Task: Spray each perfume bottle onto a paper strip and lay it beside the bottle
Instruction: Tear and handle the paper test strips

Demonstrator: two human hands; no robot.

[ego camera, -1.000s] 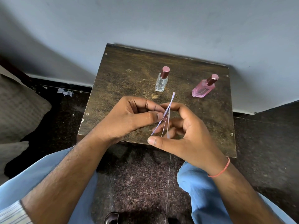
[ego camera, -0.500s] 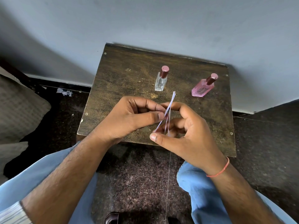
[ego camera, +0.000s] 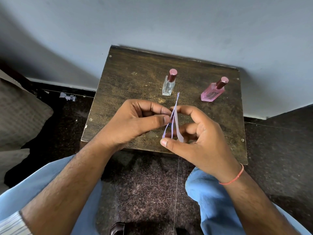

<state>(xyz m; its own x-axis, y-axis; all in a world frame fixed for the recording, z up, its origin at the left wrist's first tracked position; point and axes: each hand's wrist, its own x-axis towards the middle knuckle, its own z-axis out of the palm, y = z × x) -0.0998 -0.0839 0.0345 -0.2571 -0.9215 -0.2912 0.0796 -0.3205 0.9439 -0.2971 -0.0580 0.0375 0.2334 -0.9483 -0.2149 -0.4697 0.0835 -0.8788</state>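
A clear perfume bottle (ego camera: 168,83) with a maroon cap stands upright at the middle of the small wooden table (ego camera: 128,78). A pink perfume bottle (ego camera: 212,92) with a maroon cap leans to the right of it. Both hands hold a few thin pale purple paper strips (ego camera: 176,122) over the table's front half, fanned apart at the bottom. My left hand (ego camera: 133,122) pinches the strips between thumb and forefinger. My right hand (ego camera: 199,133) holds them from the other side with curled fingers, its thumb under their lower ends.
The table stands against a pale blue wall (ego camera: 169,22). A grey cushion (ego camera: 18,112) lies at the left, with paper scraps (ego camera: 67,96) on the dark floor beside it. My knees in blue trousers (ego camera: 211,197) flank the floor below the table.
The strips have fanned a little wider at the bottom and one shows its flat face. Both hands stay in nearly the same place.
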